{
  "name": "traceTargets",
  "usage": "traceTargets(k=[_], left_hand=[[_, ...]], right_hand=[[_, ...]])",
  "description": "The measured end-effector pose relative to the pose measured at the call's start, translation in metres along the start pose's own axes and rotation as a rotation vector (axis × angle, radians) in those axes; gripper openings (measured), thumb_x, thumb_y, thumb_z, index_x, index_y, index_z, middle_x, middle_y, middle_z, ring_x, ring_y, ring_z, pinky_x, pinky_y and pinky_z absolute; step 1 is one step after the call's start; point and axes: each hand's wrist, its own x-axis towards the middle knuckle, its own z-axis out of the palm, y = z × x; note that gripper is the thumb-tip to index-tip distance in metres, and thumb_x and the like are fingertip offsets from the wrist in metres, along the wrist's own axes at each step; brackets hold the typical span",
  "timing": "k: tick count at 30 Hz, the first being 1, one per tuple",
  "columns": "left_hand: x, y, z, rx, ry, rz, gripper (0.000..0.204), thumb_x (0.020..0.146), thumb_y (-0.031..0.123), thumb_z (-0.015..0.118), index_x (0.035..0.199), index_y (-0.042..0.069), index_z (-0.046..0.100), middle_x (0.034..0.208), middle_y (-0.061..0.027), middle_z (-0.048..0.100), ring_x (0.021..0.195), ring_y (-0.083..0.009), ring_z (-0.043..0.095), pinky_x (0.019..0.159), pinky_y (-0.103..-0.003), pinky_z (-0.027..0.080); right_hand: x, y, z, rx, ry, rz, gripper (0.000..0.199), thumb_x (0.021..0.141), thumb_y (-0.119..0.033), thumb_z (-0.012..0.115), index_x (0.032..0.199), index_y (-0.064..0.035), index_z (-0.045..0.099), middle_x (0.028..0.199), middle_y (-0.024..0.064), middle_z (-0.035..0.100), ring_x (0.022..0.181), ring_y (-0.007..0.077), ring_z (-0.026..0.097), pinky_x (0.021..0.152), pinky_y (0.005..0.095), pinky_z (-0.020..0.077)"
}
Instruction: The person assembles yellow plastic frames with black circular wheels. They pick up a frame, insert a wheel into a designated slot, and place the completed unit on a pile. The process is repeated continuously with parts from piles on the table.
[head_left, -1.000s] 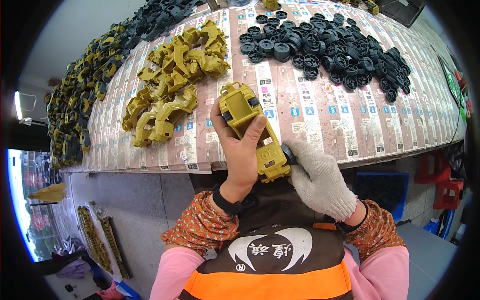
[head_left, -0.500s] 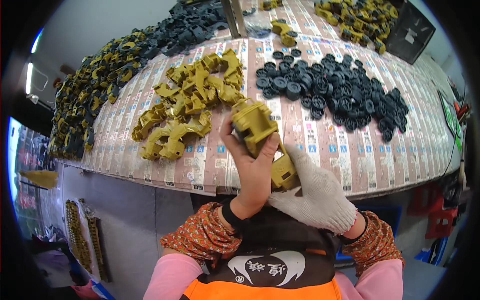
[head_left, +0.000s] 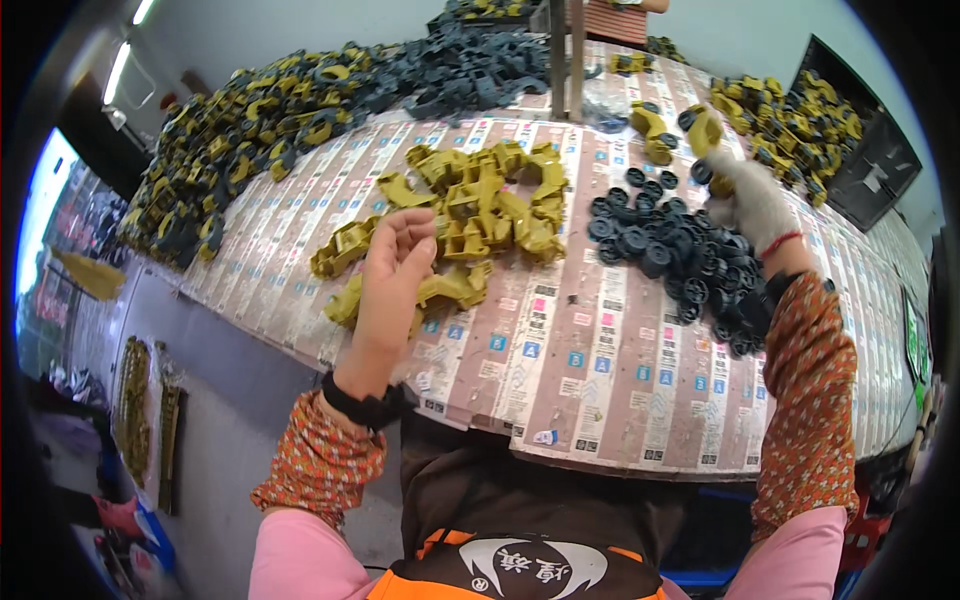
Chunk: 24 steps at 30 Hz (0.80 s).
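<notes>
With the brown apron (head_left: 590,490) as six o'clock, I see the bare left hand (head_left: 393,265) at eleven, half-curled and holding nothing visible, over the yellow plastic vehicle shells (head_left: 483,195), contact unclear; the black toy wheels (head_left: 655,255) lie heaped towards one. Beyond them, the gloved right hand (head_left: 748,200) has just swung out to one o'clock; a yellow wheeled toy vehicle (head_left: 706,132) sits at its fingertips, gripped or let go I cannot tell; seemingly that piece's handling by both hands is over, leaving the left free.
</notes>
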Motion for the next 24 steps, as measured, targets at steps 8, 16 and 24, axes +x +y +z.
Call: traceTargets(k=[8,16,24], left_hand=[[0.065,-0.016,-0.03,0.662,-0.066,0.166,0.033,0.101,0.026,0.069,0.126,0.003,0.066,0.109,-0.0116,0.071,0.103,-0.0247,0.068,0.092,-0.037,0.053],[0.123,-0.023,0.025,0.98,-0.203,0.067,0.082,0.094,0.061,0.069,0.152,0.009,0.045,0.108,-0.0257,0.076,0.107,-0.0435,0.074,0.093,-0.051,0.057],[0.081,0.024,0.029,-0.133,-0.174,-0.089,0.059,0.096,0.021,0.067,0.149,0.008,0.044,0.138,-0.0182,0.061,0.113,-0.0329,0.071,0.094,-0.047,0.063]], right_hand=[[0.006,-0.008,0.038,-0.251,0.058,-0.187,0.063,0.097,-0.028,0.068,0.147,0.0074,0.054,0.135,0.0219,0.064,0.106,0.0243,0.068,0.084,0.0343,0.061],[-0.073,0.021,0.042,-0.675,0.026,-0.434,0.034,0.094,-0.022,0.07,0.12,-0.0003,0.072,0.104,0.0168,0.077,0.097,0.0291,0.075,0.09,0.038,0.0569],[-0.092,0.056,0.028,-1.021,0.094,-0.642,0.016,0.096,-0.016,0.062,0.104,-0.0083,0.073,0.103,0.0167,0.071,0.1,0.039,0.07,0.087,0.0492,0.0558]])
